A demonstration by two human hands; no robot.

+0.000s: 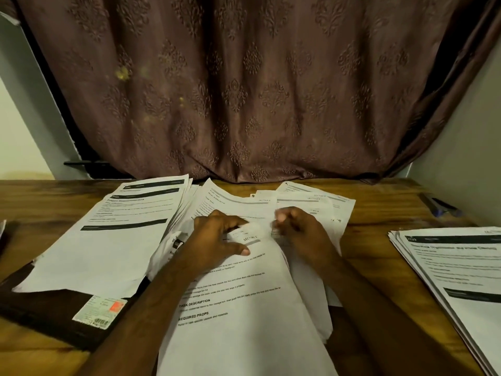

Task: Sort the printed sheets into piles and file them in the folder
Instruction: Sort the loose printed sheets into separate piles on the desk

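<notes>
You are at a wooden table (40, 196) pushed up against a brown patterned curtain (244, 85), with pale wall (466, 147) showing on either side of it. A dark pen (440, 205) lies near the table's far right edge, close to the wall.

The loose printed sheets (244, 294) sit in the middle of the table, straight in front of you. The top sheet runs lengthwise away from you, its long axis leaning slightly to the right, and its text reads upright from your side; the sheets beneath fan out behind it toward the curtain.

Your left hand (214, 240) rests on this heap with fingers bent and thumb stretched out flat on the top sheet, its fingertips catching a raised fold of paper. Your right hand (301, 229) is curled tight, pinching the same fold from the other side, though the blur there hides exactly how the fingers sit.

To the left lies a sorted pile (113, 240), tilted so its far end leans right, resting partly on the dark folder (54, 313), which carries a price sticker (101, 312) on its near corner. A second pile (458, 280) lies at the right edge of the table, well apart from your hands, its long axis angled toward the left at the far end
</notes>
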